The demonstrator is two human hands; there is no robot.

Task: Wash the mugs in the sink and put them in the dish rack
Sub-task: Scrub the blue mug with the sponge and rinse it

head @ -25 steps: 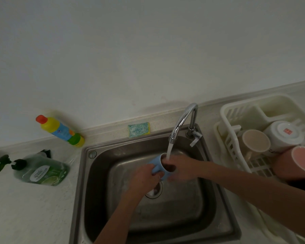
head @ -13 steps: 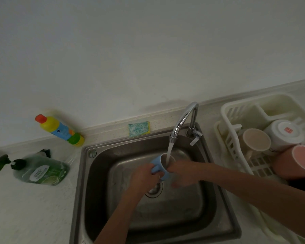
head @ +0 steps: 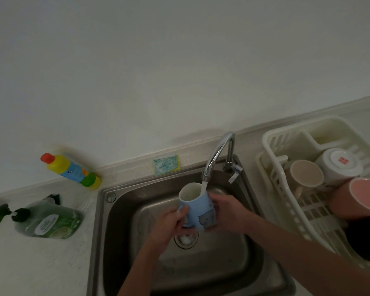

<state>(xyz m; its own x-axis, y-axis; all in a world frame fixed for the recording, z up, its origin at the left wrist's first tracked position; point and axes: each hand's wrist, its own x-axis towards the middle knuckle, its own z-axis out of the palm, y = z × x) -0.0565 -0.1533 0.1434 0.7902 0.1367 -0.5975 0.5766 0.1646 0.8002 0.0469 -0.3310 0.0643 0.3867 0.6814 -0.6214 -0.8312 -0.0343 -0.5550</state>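
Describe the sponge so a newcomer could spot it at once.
Start at the steel sink and follow its back rim left of the faucet. The sponge lies there against the wall, flat and rectangular, speckled teal with a yellow edge, unlike the bottles further left.

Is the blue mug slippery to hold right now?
Probably yes: the tap's water runs into the blue mug, so it is likely wet. Both the left hand and right hand grip it. It looks ceramic, so dropping it might chip it.
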